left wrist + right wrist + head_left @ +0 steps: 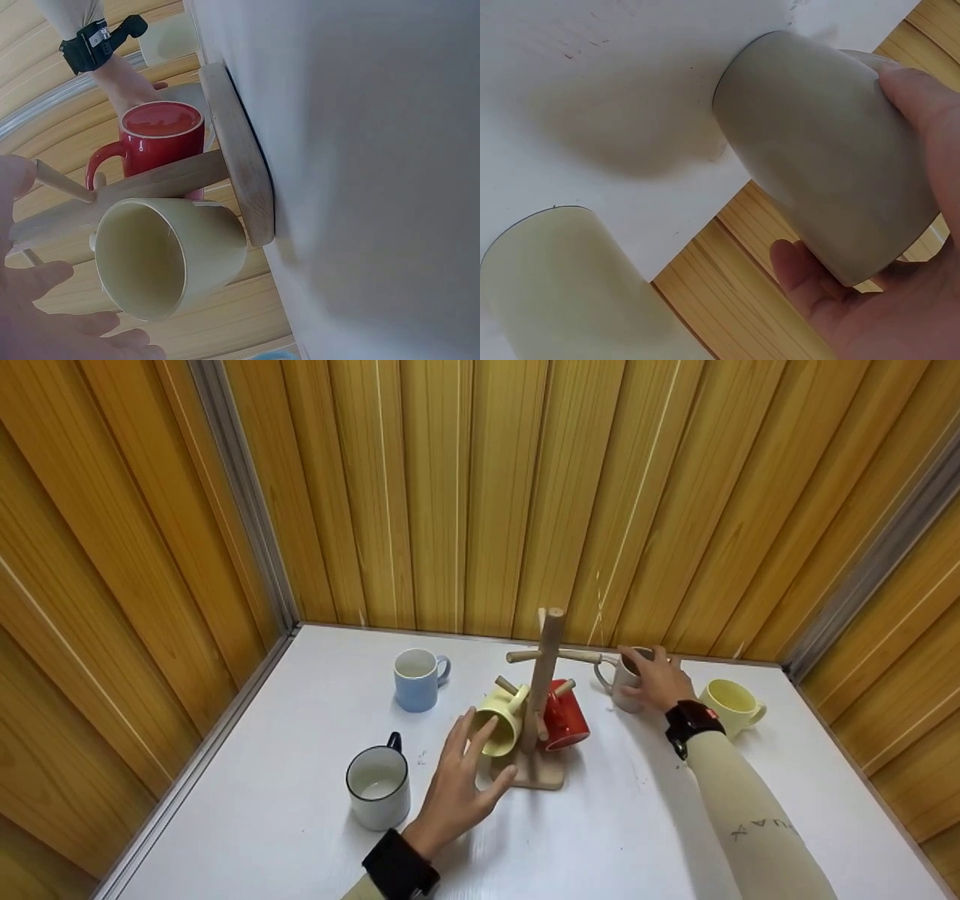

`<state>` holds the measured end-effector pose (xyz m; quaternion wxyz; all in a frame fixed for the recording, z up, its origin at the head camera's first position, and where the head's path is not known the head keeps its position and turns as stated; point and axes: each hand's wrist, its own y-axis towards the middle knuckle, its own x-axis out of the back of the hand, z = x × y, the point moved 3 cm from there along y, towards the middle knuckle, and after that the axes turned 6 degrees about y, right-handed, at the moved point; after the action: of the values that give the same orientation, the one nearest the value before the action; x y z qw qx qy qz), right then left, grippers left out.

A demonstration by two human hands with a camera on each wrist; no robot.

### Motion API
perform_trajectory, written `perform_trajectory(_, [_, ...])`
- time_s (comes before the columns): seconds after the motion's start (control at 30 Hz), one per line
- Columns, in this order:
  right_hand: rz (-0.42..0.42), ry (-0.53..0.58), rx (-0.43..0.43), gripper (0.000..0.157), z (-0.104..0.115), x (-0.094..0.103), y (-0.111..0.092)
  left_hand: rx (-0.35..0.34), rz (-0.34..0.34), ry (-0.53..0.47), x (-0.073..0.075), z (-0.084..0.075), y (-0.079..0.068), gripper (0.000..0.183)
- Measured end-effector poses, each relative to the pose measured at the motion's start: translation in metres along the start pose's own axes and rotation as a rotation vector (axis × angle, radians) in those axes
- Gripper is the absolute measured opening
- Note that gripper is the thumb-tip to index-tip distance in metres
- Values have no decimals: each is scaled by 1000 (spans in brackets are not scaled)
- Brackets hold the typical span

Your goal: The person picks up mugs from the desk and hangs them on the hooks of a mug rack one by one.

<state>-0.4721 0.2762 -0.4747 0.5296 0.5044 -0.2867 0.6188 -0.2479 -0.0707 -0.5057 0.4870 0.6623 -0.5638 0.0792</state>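
My right hand (664,682) grips a grey mug (817,150) from above, thumb on its side and fingers over the rim; the mug stands on the table behind and right of the wooden mug rack (541,682). Its handle points left toward a rack peg. My left hand (459,789) has its fingers spread in front of a pale yellow mug (214,247), which hangs tilted on a lower peg with its mouth toward me. A red mug (568,718) hangs on the rack's other side.
A second yellow mug (731,703) stands right of my right wrist. At the left are a blue mug (417,686) and a white mug with a black rim (379,787). Wood-panelled walls (435,495) enclose the white table (247,795).
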Motion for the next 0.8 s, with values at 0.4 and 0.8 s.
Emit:
perform_trajectory(0.4, [-53, 41, 25, 81, 0, -2, -10, 6, 7, -10, 1, 1, -1, 71])
perform_trajectory(0.8, [-195, 92, 72, 79, 1, 21, -51, -47, -1, -44, -2, -5, 1, 68])
